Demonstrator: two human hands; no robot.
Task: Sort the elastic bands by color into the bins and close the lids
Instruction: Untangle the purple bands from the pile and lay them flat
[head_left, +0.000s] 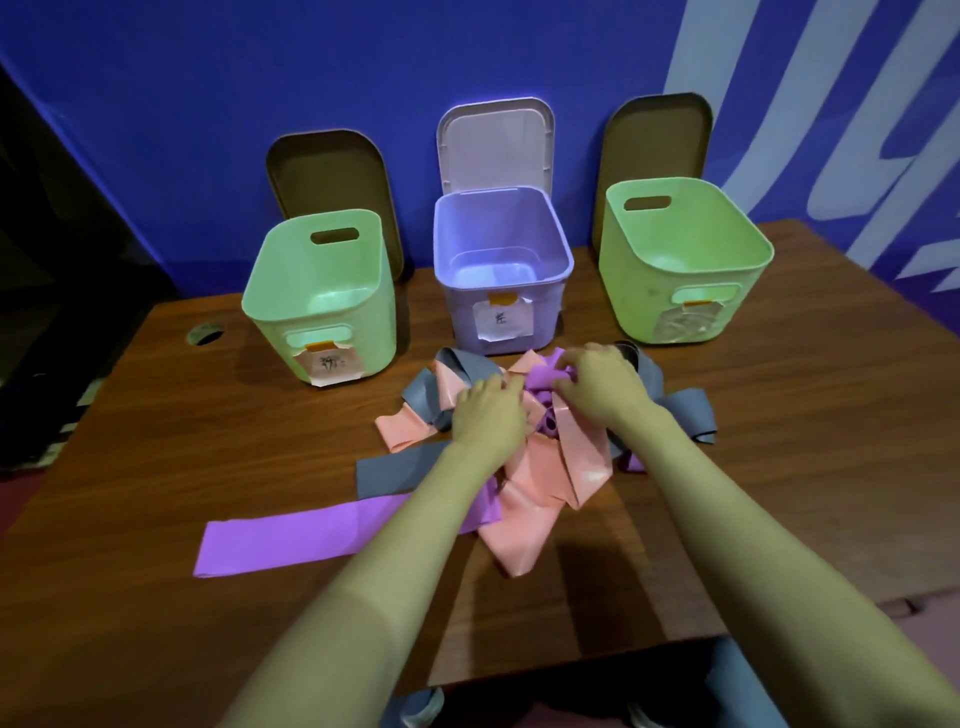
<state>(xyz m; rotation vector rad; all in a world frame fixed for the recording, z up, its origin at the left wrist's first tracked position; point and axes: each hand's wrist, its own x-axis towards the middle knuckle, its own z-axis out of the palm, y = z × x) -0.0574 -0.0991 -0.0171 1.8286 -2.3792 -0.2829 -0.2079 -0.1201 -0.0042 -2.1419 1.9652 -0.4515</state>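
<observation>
Before the bins (462, 312), left hand (488, 413) gripping pink band (448, 387), right hand (605, 384) pinching purple band (543, 378) trailing leftward

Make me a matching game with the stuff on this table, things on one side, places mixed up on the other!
1. lilac plastic bin
2. round hole in the wooden table
3. right hand
4. right brown oval lid

A. behind the right green plastic bin
B. pinching a purple elastic band
C. middle of the row of bins
D. near the table's left edge

Pairs: 1-C, 2-D, 3-B, 4-A
</observation>
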